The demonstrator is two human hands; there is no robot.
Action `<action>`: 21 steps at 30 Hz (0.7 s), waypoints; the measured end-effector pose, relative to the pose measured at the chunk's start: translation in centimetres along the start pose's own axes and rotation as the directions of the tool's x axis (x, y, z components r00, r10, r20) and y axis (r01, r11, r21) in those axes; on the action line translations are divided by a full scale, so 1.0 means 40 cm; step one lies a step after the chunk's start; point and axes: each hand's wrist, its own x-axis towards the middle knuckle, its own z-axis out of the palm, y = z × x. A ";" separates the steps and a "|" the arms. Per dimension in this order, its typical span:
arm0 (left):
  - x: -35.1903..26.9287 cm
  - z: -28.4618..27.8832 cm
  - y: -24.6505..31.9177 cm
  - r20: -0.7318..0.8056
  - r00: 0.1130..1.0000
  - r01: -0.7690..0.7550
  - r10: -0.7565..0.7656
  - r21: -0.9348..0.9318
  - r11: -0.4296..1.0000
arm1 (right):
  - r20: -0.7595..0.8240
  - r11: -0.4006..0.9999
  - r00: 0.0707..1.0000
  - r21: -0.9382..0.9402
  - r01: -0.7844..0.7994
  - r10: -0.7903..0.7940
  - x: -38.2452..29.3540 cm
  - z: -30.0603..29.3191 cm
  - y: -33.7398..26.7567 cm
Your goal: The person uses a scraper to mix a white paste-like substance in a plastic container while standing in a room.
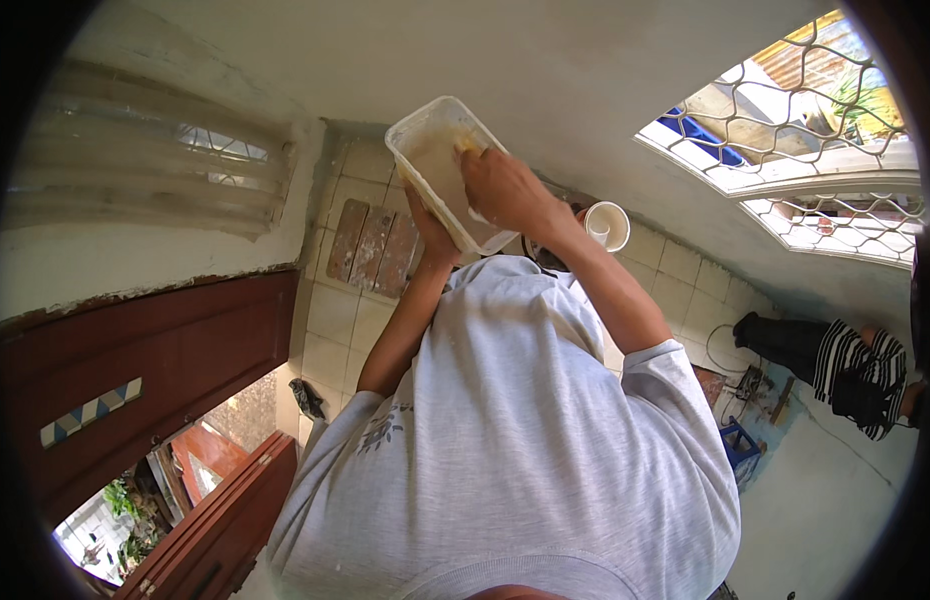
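My left hand (pixel 437 229) supports a translucent rectangular plastic tub (pixel 489 244) from its left side and underneath. The tub is tilted, and pale residue coats its inner walls. Over the opening, my right hand (pixel 502 184) is curled, with its fingertips inside. A small yellowish patch (pixel 471 141) shows by those fingertips, and a bit of white shows below the hand. Whether the fingers grip a tool is hidden by the hand itself.
Reddish wooden boards (pixel 375 247) with pale spots lie on the tiled floor (pixel 334 307). A white-lined bucket (pixel 619 225) stands beyond my right forearm. At right are a person (pixel 847 360), a blue plastic stool (pixel 739 442) and a grilled window (pixel 780 112); a brown door (pixel 210 322) is at left.
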 end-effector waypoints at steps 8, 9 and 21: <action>-0.008 0.008 -0.003 0.022 0.998 0.056 -0.056 -0.016 0.998 | 0.046 0.986 0.998 -0.162 -0.040 0.048 0.009 -0.046 0.008; -0.008 0.006 -0.003 0.004 0.998 0.067 -0.067 -0.040 0.997 | 0.097 0.976 0.994 -0.218 -0.023 0.045 0.006 -0.027 0.006; -0.013 0.055 0.008 0.094 0.978 -0.201 0.184 0.241 0.949 | -0.069 0.998 0.995 0.029 -0.064 0.066 0.009 -0.014 0.007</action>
